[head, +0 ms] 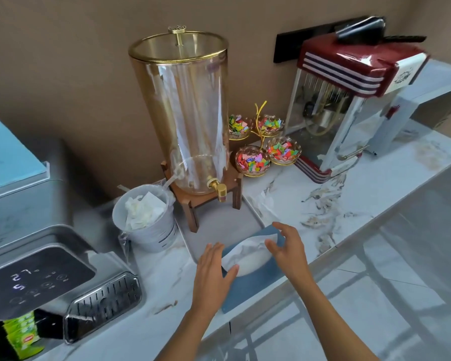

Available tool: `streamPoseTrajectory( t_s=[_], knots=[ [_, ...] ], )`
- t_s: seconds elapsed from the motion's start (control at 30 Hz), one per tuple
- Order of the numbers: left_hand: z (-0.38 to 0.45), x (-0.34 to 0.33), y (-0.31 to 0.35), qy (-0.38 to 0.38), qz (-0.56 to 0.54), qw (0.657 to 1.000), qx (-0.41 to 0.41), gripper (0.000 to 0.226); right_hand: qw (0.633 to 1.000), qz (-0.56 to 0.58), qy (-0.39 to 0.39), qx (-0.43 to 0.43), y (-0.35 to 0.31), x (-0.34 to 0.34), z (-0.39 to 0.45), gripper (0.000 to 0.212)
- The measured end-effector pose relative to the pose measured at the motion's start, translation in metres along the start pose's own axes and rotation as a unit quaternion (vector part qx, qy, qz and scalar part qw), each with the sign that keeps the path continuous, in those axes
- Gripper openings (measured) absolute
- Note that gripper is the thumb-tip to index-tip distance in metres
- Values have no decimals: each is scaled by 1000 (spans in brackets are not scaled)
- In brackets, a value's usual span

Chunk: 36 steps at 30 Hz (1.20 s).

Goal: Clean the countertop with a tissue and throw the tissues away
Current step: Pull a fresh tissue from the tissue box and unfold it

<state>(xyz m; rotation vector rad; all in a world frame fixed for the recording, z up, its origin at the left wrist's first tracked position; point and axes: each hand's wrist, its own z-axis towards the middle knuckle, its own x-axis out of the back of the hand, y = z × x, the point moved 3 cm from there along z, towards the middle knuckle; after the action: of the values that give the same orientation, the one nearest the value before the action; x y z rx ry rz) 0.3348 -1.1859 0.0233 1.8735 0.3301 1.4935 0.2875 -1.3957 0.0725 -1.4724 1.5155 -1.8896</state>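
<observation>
crumpled white tissue (248, 252) atop flat blue box (255, 287)

Countertop (349, 201) white marble w/ grey veins; tissue box (248, 290) blue; popcorn machine (349, 74) red/white striped.

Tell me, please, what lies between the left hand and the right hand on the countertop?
In the head view, the blue tissue box lies between the left hand and the right hand, with a white tissue rising from its opening.

Home kitchen: marble countertop (362, 194), drink dispenser (182, 113), popcorn machine (349, 105).
</observation>
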Motion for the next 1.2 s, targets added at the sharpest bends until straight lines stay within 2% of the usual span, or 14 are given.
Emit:
streamPoseTrajectory(
  t_s=[0.13, 0.2, 0.3, 0.5, 0.7, 0.9, 1.07, 1.2],
  knots=[
    [2, 1, 3, 30, -39, 999, 6, 26, 997, -59, -48, 10, 7, -3, 19, 44],
    [4, 3, 4, 26, -76, 996, 35, 9, 996, -60, -64, 8, 11, -3, 26, 38],
    [6, 4, 3, 6, -159, 982, 97, 24, 996, -49, -75, 10, 16, -4, 34, 23],
    [11, 7, -1, 3, -238, 961, 142, 17, 997, 8, -78, -19, 21, -6, 41, 12],
    [12, 17, 2, 6, -274, 951, 141, 18, 994, 45, -100, -13, 13, -2, 45, 12],
    [12, 42, 17, 24, -271, 955, 121, 23, 991, 72, -110, 34, -7, 7, 48, 14],
    [9, 67, 32, 25, -267, 958, 102, 22, 988, 93, -105, 65, -29, 15, 47, 23],
    [3, 86, 37, 42, -311, 945, 94, 17, 984, 123, -101, 78, -50, 19, 43, 20]
  ],
)
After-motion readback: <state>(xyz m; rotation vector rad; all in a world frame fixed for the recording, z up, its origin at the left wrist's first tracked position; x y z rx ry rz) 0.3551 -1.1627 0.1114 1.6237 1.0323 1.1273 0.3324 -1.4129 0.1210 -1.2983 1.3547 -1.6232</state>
